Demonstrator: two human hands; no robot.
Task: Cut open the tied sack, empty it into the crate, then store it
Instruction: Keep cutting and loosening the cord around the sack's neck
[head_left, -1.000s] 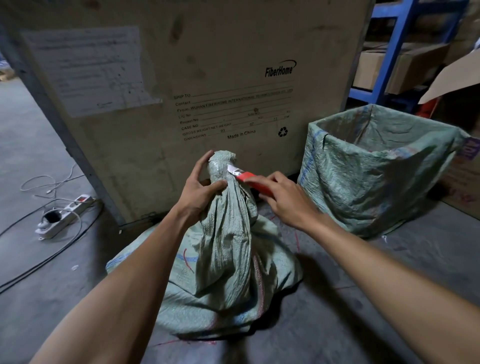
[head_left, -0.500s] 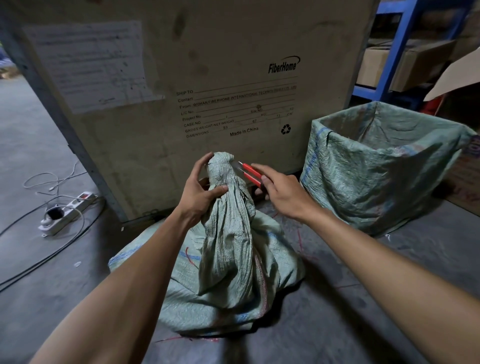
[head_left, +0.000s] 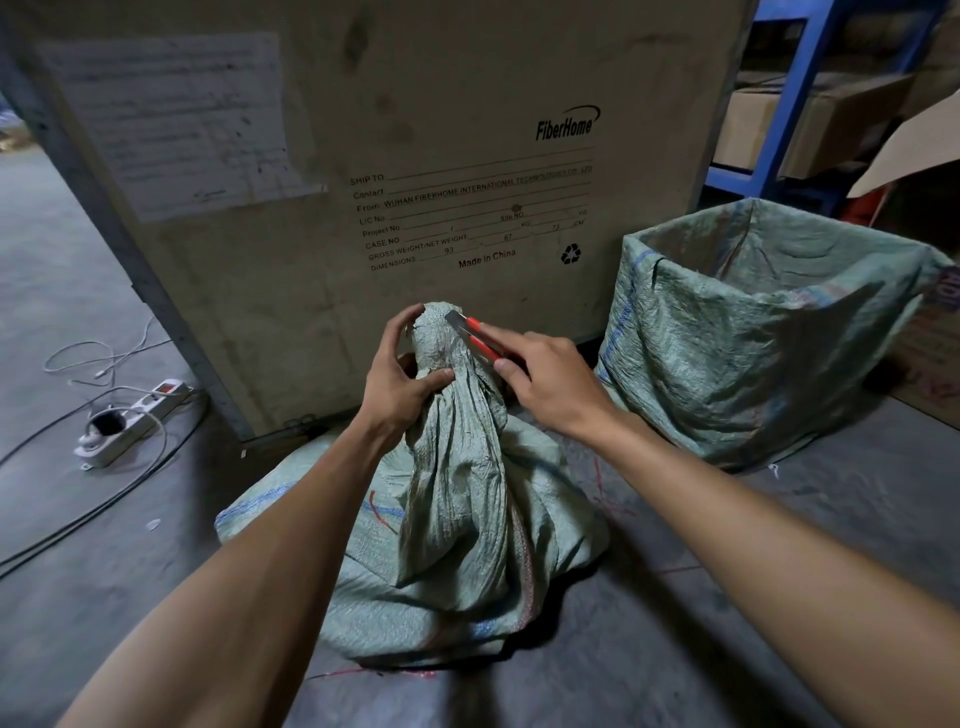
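- My left hand (head_left: 402, 376) grips the bunched neck of the tied sack (head_left: 457, 499), thumb and fingers curled round it just below the knot.
- My right hand (head_left: 545, 376) pinches a red utility knife (head_left: 475, 340) — its blade tip touches the top of the neck, right beside my left fingers.
- The sack sits slumped on the concrete floor (head_left: 727, 597), in front of a big wooden shipping box (head_left: 363, 156).
- To the right stands the crate (head_left: 753, 332) — lined with the same green woven material, its mouth open.
- A power strip (head_left: 132, 418) lies with its cables off to the left.
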